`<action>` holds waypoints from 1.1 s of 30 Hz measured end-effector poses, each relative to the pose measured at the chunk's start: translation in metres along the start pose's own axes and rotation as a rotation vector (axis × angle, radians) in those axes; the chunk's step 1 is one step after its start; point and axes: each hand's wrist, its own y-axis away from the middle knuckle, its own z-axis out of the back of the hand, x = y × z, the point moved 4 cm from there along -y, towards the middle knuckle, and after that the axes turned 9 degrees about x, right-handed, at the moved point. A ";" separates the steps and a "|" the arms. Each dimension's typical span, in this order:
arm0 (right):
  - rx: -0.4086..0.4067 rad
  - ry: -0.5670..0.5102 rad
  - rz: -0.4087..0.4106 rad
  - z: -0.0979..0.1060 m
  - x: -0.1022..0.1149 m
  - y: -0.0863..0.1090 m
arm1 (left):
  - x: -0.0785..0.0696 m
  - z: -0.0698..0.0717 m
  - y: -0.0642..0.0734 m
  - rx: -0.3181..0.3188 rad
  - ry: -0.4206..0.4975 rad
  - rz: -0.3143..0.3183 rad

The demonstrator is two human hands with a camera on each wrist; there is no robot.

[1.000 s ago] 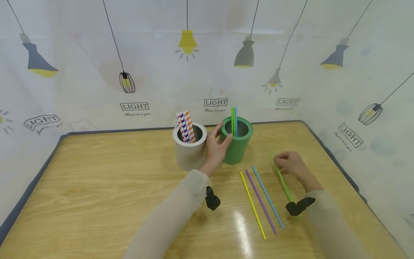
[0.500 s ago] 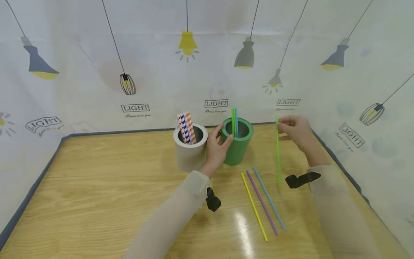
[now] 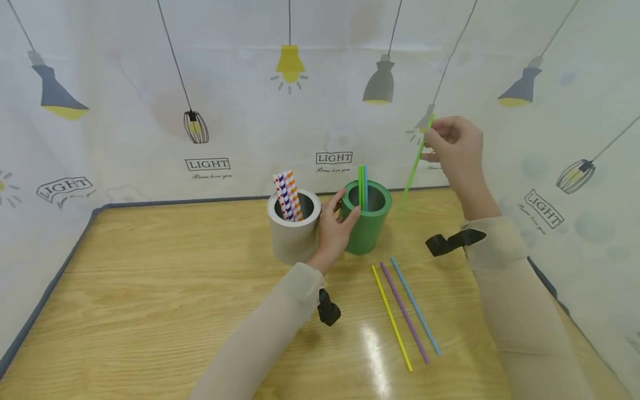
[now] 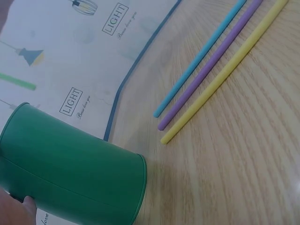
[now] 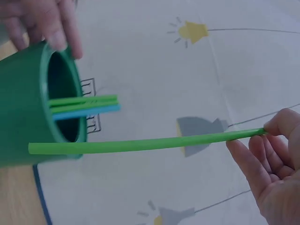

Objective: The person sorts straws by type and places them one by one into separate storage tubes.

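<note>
My left hand (image 3: 334,233) grips the left side of a green cup (image 3: 363,233), its thumb near the front of the rim and other fingers around the back. Two green straws (image 5: 84,101) and a blue one (image 3: 366,189) stand inside that cup. To the right and higher, my right hand (image 3: 461,147) pinches a light green straw (image 5: 140,146) near its upper end. The held straw slants down to the left, and its lower end overlaps the cup's rim in the right wrist view. The left wrist view has the cup's green wall (image 4: 75,168) and part of my left hand.
A white cup (image 3: 294,239) with several patterned paper straws (image 3: 288,194) stands left of the green one. Yellow (image 3: 392,319), purple (image 3: 404,311) and blue (image 3: 416,307) straws lie side by side on the wooden table (image 3: 175,300). Lamp-printed cloth walls (image 3: 240,100) surround it.
My right hand has lifted the light green straw from the table and raised it well above, tilting its lower end toward the green cup. My left hand has stayed on that cup.
</note>
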 end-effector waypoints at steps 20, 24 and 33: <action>-0.021 -0.115 0.005 -0.031 -0.010 -0.008 | -0.001 0.001 0.001 0.001 -0.009 0.007; 0.001 -0.046 -0.059 -0.034 -0.024 -0.009 | -0.001 0.002 0.001 -0.006 -0.011 0.015; 0.102 0.007 -0.145 -0.039 -0.058 -0.009 | 0.000 0.002 0.000 -0.014 -0.005 0.017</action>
